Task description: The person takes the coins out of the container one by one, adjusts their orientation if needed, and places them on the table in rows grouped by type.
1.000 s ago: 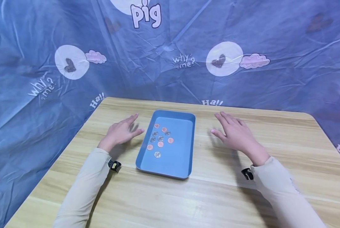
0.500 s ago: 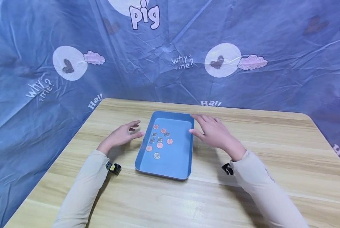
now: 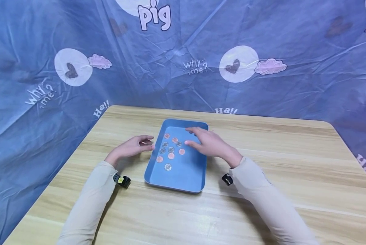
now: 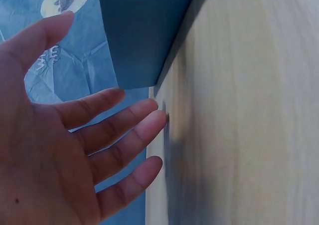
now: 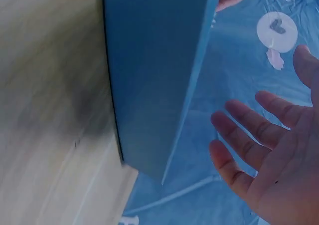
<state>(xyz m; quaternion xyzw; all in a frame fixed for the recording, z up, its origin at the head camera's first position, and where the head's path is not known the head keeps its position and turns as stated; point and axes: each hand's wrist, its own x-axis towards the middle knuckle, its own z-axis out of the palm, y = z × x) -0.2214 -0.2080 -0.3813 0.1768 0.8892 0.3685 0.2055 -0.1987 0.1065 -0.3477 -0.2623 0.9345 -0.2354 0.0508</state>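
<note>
A blue rectangular tray (image 3: 186, 177) lies on the wooden table, with several coins (image 3: 171, 149), some copper and some silver, flat on its left half. My left hand (image 3: 132, 146) is at the tray's left wall, thumb tip right by the rim, and holds nothing. Over the tray's right side hovers my right hand (image 3: 210, 143), its thumb and fingers spread apart beside the coins. The left wrist view has the left fingers (image 4: 119, 145) loosely extended near the tray's outer wall (image 4: 139, 35). In the right wrist view the right fingers (image 5: 249, 135) are relaxed, above the wall's top edge.
The wooden table (image 3: 262, 163) reaches out on both sides of the tray and in front of it. A blue printed cloth (image 3: 140, 81) hangs behind the table and along its left. Dark straps with small devices (image 3: 123, 181) sit at both wrists.
My right hand has moved left, from beside the tray to over its right side. The left hand's fingers have bent inward slightly at the left rim. The coins keep their places.
</note>
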